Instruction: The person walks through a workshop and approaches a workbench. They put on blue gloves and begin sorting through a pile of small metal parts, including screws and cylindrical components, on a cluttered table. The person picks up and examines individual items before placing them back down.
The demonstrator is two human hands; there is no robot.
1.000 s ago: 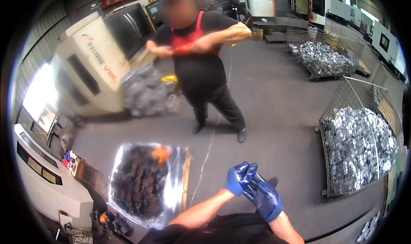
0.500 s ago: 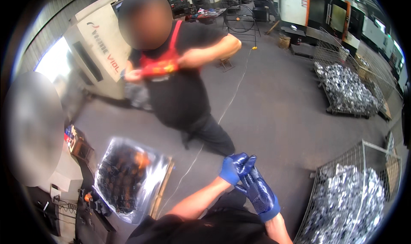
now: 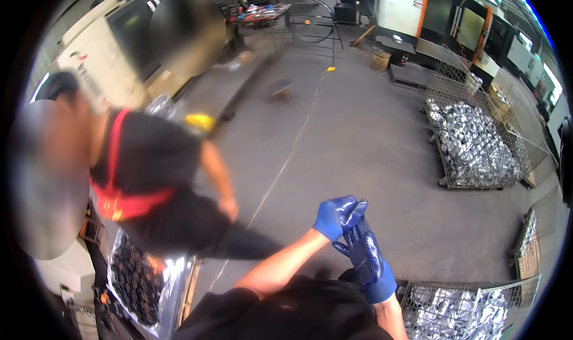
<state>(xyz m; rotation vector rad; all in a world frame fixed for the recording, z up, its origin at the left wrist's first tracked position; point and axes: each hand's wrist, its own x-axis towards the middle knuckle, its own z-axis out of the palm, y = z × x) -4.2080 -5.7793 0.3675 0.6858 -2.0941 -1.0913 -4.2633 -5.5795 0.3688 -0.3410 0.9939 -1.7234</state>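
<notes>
Both of my hands wear shiny dark-blue coated work gloves with lighter blue cuffs, and they meet in front of my body. My left hand [image 3: 340, 215] is closed around the fingertip end of the glove [image 3: 367, 259] on my right hand. Beneath it, my right hand [image 3: 362, 249] points upward with its fingers fairly straight and its thumb sticking out to the left. The right fingertips are partly hidden under my left fingers. No other object shows in either hand.
A person in black with red straps [image 3: 143, 167] is close on my left, beside a plastic-lined pallet [image 3: 173, 292] of dark round parts. Wire cages [image 3: 468, 179] of shiny metal pieces stand to the right. A cable [image 3: 280, 168] runs along the floor; machines stand behind.
The co-worker has moved from in front of me to the left, lowering an arm. My view has shifted. My hands stay together, left on the right glove's fingers.
</notes>
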